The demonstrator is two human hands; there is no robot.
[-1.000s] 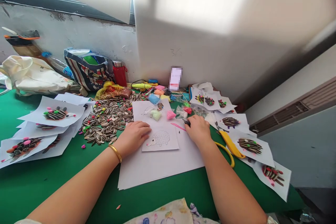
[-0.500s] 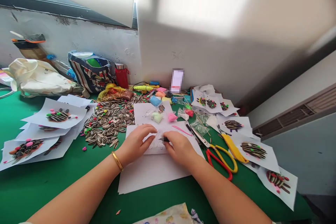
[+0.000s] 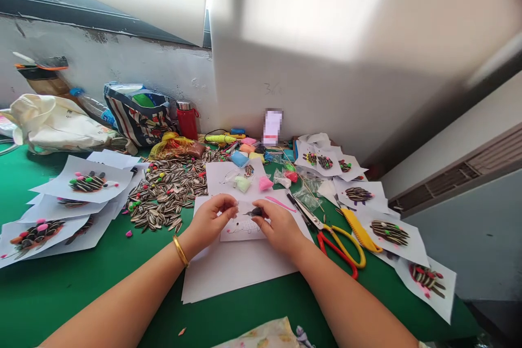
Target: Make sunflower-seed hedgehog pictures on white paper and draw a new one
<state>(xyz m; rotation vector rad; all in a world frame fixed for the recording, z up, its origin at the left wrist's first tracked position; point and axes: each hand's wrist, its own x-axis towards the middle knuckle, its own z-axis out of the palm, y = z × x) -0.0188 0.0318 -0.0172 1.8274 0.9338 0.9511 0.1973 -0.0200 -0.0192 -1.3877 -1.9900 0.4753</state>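
My right hand (image 3: 279,225) pinches a small black lump of modelling clay (image 3: 256,211) between thumb and fingers. To its left, my left hand (image 3: 212,220) has thumb and fingertips closed together; a pale, clear scrap may be in them, too small to name. Both hands hover over a sheet with a line drawing of a hedgehog (image 3: 243,226), partly covered by the right fingers. Larger white paper (image 3: 240,272) lies beneath it. Just beyond the hands are pale green clay (image 3: 242,183), pink clay (image 3: 265,182) and a pink plastic strip (image 3: 280,204).
Sunflower seeds (image 3: 163,190) are heaped at the left. Papers with seed hedgehogs lie on the left (image 3: 89,179) and right (image 3: 389,232). Scissors (image 3: 336,244) and a yellow cutter (image 3: 361,231) rest right of my hand. A red bottle (image 3: 187,120) and bags stand by the wall.
My hands have drawn apart, the left one moving left with its fingers curling in. The black clay shows more clearly in the right fingers, and more of the hedgehog drawing is uncovered.
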